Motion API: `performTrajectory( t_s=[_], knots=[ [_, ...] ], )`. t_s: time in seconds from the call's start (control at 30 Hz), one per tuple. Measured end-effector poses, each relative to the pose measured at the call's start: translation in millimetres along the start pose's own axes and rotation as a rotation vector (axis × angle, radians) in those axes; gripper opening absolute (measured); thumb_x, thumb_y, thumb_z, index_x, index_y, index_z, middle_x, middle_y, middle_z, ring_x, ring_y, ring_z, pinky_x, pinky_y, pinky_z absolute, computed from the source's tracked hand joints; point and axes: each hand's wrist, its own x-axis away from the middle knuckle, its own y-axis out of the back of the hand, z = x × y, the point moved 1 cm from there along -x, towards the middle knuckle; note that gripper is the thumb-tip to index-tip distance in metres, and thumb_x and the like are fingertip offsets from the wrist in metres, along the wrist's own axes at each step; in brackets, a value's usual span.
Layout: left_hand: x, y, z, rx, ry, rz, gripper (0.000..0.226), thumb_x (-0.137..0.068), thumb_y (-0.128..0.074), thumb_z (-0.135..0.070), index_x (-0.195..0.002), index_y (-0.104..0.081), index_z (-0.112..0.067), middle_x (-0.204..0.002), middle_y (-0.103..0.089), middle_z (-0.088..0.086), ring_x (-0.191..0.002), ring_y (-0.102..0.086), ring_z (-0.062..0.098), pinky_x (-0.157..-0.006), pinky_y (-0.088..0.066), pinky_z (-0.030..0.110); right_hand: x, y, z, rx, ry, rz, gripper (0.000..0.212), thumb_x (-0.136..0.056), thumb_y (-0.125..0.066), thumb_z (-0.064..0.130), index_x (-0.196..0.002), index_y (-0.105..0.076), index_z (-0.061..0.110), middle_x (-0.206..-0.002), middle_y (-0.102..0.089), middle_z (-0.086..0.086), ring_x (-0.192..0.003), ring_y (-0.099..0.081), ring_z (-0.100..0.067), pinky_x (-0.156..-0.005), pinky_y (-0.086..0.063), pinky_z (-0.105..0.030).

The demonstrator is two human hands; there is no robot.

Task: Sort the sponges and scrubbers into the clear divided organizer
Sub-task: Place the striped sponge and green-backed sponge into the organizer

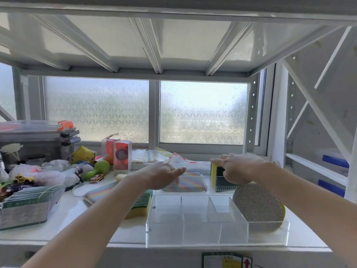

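Counting two rainbow-striped sponges: one (pixel 185 183) lying in the far left compartment of the organizer (pixel 216 235), one (pixel 100 192) sitting out on the shelf to the left. Tallying two yellow-and-green sponges: one (pixel 215 176) standing on edge in the far right section, one (pixel 140 206) resting just left of the organizer. Spotting one round glittery scrubber (pixel 258 206) leaning in the near right compartment. Showing two hands: left (pixel 160 176), right (pixel 239 167).
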Motion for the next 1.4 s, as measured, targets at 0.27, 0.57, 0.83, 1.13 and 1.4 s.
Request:
performTrajectory(
  t_s=[0.27,0.57,0.83,1.13,1.4],
  knots=[
    [8.6,-2.7,-4.8,0.06,-0.065,-0.05,0.061,-0.099,-0.021,-0.045,-0.107,-0.071,-0.011,-0.127,-0.059,0.008,-0.122,-0.048,0.019,-0.098,-0.029,0.028,-1.4,0.3,2.5,0.029,-0.018,0.008,0.066,-0.092,-0.029,0.012,-0.152,-0.012,0.032,-0.159,-0.021,0.007,-0.145,-0.022,-0.016,-0.104,-0.033,-0.036],
    [6.0,-4.2,-4.1,0.064,-0.078,-0.045,0.061,-0.099,-0.02,-0.046,-0.107,-0.07,-0.013,-0.129,-0.059,0.008,-0.121,-0.049,0.019,-0.101,-0.032,0.032,-1.7,1.7,3.5,0.031,-0.032,0.015,0.063,-0.094,-0.028,0.013,-0.153,-0.012,0.03,-0.16,-0.018,0.006,-0.146,-0.019,-0.016,-0.107,-0.031,-0.035],
    [5.9,-3.3,-4.0,0.09,-0.046,-0.063,0.061,-0.099,-0.02,-0.046,-0.109,-0.069,-0.012,-0.133,-0.058,0.007,-0.125,-0.047,0.019,-0.106,-0.031,0.033,-2.6,7.1,7.1,0.007,-0.032,0.043,0.062,-0.094,-0.028,0.011,-0.152,-0.017,0.027,-0.16,-0.019,0.003,-0.146,-0.019,-0.018,-0.112,-0.026,-0.036],
    [1.1,10.3,-6.2,0.021,0.174,-0.186,0.046,-0.097,-0.028,-0.04,-0.135,-0.045,-0.019,-0.142,-0.048,0.012,-0.128,-0.046,0.029,-0.103,-0.039,0.039,-29.0,36.3,47.9,-0.237,0.004,-0.147,0.035,-0.09,-0.042,0.014,-0.122,-0.056,0.008,-0.126,-0.055,-0.01,-0.115,-0.053,-0.029,-0.093,-0.048,-0.035],
    [-9.8,3.8,-14.4,-0.111,0.268,-0.036,0.054,-0.089,-0.031,-0.013,-0.143,-0.03,-0.016,-0.146,-0.043,0.013,-0.132,-0.042,0.03,-0.106,-0.038,0.04,-50.0,27.1,87.3,-0.055,-0.054,0.176,0.037,-0.097,-0.043,0.01,-0.132,-0.049,-0.001,-0.09,-0.051,-0.011,-0.081,-0.059,-0.025,-0.056,-0.04,-0.025]
  ],
)
